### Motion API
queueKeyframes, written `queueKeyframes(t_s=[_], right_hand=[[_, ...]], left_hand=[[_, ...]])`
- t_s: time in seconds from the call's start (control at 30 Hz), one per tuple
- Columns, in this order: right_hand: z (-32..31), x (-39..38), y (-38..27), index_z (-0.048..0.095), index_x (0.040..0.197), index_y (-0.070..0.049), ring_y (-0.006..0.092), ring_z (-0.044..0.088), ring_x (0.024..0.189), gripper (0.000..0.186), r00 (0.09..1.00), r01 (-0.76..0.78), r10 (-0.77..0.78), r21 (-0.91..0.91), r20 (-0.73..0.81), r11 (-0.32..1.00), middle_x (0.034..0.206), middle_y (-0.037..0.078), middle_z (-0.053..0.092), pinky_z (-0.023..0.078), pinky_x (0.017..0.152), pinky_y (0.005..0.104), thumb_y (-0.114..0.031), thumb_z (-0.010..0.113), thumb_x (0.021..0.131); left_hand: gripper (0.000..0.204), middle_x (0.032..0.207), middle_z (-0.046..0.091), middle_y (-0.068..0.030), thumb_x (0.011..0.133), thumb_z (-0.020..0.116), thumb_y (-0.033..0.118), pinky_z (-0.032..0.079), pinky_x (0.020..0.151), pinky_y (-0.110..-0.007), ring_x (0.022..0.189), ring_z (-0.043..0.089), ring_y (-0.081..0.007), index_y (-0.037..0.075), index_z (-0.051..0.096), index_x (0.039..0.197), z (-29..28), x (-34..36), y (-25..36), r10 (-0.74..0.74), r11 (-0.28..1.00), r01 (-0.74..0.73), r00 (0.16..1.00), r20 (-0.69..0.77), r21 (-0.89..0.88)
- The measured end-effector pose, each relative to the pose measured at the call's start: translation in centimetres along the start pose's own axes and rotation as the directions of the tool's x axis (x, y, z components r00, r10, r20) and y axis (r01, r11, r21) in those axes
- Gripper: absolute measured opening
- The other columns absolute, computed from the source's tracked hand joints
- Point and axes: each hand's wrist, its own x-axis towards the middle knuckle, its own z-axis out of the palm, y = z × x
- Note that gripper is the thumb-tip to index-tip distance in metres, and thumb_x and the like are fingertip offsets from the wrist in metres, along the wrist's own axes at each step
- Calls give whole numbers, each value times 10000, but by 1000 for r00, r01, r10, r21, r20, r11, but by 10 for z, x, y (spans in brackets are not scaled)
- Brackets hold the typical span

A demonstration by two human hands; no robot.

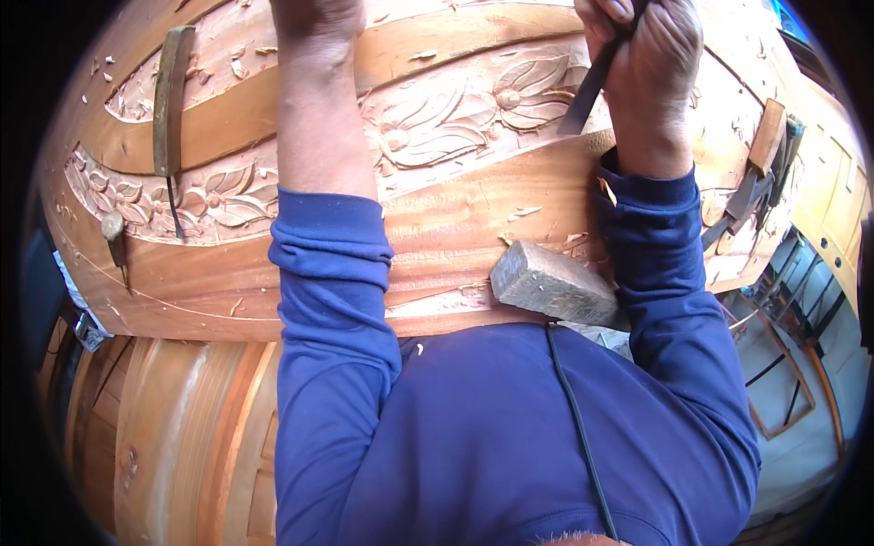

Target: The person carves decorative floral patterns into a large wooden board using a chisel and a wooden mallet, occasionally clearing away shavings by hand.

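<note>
A broad wooden panel point(510, 200) with carved leaves and flowers lies before me. My right hand point(651, 45), at the top, is closed around a chisel point(587, 100); its dark flat blade slants down and left over the panel, beside a carved flower point(533, 91). My left hand point(319, 14) reaches over the far part of the panel; the upper edge cuts it off, so its fingers are hidden. By my right forearm, near the panel's front edge, rests a worn wooden block point(555, 282), partly covered by my sleeve.
On the panel's left lie a long wooden-handled carving tool point(171, 105) and a shorter one point(113, 232). Several more tools point(760, 177) are bunched at the right edge. Wood shavings point(523, 214) are scattered about. Wooden boards point(182, 437) stand below left.
</note>
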Motion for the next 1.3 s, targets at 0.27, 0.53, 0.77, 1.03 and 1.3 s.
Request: queueKeyframes(t_s=[0.27,0.53,0.77,1.03,1.3], right_hand=[[-30,-47,-51,532,1321,-126,70,496,503,343,985,34,-34,-7,-171,999,813,12,529,398,393,207,-375,556,1086],[-21,-151,-90,522,1350,-55,105,473,543,464,904,257,-291,-147,-312,955,851,29,506,404,456,266,-429,548,1077],[67,-242,-76,482,1407,-91,145,505,737,589,756,417,-537,-358,-374,835,912,35,520,459,738,325,-526,585,1025],[139,-285,19,462,1384,-45,314,536,1339,547,730,471,-623,-452,-282,757,1432,294,534,395,1159,451,-482,532,1063],[128,-319,24,481,1483,-34,336,487,1407,776,839,231,-543,-931,44,281,1496,170,534,375,1184,453,-505,732,920]], left_hand=[[671,1080,699,-158,1076,385,544,550,813,-310,897,702,-212,-28,558,1382,10,-4,3,26,973,11,987,-158,232],[611,1046,721,-150,1089,417,511,557,750,-292,832,712,-197,-11,605,1343,-9,9,-7,-118,988,135,973,-199,74],[481,1116,705,-128,1111,457,385,534,874,-324,965,676,-177,-9,613,1339,17,-28,23,-175,984,172,983,62,45],[599,1174,694,-220,912,749,143,573,892,-424,1039,707,-376,28,530,1458,44,-226,166,-64,964,-84,845,531,250],[289,961,702,-143,942,707,43,562,762,-337,860,705,-226,0,621,1214,-46,-225,201,-277,885,24,830,484,465]])
